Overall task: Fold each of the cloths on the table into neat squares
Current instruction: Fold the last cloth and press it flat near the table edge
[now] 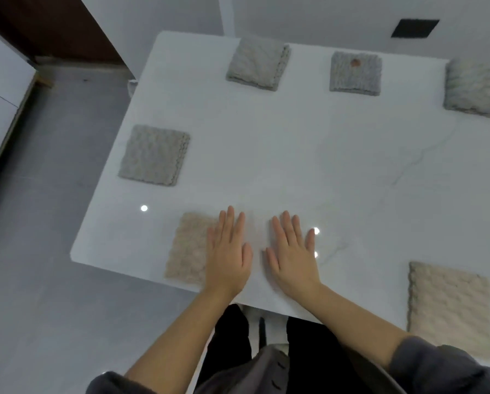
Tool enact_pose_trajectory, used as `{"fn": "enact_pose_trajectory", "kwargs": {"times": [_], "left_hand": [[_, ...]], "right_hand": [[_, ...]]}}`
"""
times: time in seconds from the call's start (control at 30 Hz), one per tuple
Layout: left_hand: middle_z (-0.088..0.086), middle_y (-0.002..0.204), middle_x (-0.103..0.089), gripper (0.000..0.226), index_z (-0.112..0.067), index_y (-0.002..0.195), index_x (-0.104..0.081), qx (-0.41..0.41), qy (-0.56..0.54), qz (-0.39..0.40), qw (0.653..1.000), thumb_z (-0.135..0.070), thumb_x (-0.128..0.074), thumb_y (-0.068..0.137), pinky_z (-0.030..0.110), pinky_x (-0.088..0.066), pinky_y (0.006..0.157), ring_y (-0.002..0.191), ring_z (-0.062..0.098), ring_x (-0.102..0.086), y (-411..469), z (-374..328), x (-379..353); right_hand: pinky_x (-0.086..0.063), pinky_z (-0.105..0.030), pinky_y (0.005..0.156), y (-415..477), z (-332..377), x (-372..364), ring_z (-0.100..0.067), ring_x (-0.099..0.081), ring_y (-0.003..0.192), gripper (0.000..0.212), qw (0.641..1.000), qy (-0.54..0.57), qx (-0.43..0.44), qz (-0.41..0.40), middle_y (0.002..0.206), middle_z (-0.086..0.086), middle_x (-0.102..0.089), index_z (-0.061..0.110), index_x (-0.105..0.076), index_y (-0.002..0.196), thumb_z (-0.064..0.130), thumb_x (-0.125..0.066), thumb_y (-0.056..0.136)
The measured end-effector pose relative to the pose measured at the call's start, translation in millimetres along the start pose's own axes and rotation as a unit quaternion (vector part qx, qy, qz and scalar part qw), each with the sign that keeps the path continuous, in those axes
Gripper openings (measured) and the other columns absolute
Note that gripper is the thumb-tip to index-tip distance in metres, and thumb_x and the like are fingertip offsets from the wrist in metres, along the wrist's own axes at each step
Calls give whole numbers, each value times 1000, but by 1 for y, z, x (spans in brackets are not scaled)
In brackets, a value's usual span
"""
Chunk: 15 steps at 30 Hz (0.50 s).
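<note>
a white table carries six folded cloths, all lying flat as rough squares. three sit along the far edge: a grey one at far left, a blue-grey one with a small orange mark in the middle, and a pale grey one at far right that runs partly out of view. a fourth grey cloth lies near the left edge, well apart from the others. a beige cloth lies at the near left corner, and a cream cloth lies near the right, close to the near edge.

the left hand is palm down with its fingers straight and slightly spread, holding nothing. its outer side overlaps the right edge of the beige cloth; whether it presses on the cloth or hovers above it cannot be told. the right hand is also palm down and flat over bare table just beside the left hand, fingers straight and a little apart, gripping nothing. the two thumbs point toward each other with a narrow gap between them.

both forearms are bare, with dark grey sleeves pushed up near the elbows. a grey floor shows to the left of the table, and a dark rectangle sits on the wall beyond it.
</note>
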<state>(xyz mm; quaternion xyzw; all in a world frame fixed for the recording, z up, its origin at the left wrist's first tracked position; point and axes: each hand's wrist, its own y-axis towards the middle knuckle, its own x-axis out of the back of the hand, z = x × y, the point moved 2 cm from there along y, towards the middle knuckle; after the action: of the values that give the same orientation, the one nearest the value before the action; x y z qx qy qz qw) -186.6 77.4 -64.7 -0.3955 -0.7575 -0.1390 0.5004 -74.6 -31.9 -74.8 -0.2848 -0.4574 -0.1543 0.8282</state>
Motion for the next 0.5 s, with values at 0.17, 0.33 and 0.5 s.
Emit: {"fn": "enact_pose_trajectory", "kwargs": {"times": [0.17,0.33,0.5], "left_hand": [[5,162,-13,58,-11,154,-23,-2,-6,-29,1000,-26,-22,98,52,-7,120,151,17,-3,-24,91,38],[5,163,-9,60,-15,156,-12,-45,-4,-8,999,-24,-23,97,50,-3,121,151,19,-1,-9,122,52],[3,164,-7,65,-15,155,-9,-82,-3,30,996,-24,-27,94,51,-5,121,150,16,-8,8,134,45]], "right_hand": [[4,-53,120,1,73,-31,-18,10,150,67,997,76,-7,-19,163,-4,9,20,1,155,46,-9,94],[11,-48,119,0,102,-51,-11,14,149,63,993,102,-34,-56,162,1,12,21,-3,156,42,-15,98],[16,-48,118,8,111,-64,-14,11,150,63,987,119,-70,-84,163,-1,12,21,-3,156,38,-20,98]]}}
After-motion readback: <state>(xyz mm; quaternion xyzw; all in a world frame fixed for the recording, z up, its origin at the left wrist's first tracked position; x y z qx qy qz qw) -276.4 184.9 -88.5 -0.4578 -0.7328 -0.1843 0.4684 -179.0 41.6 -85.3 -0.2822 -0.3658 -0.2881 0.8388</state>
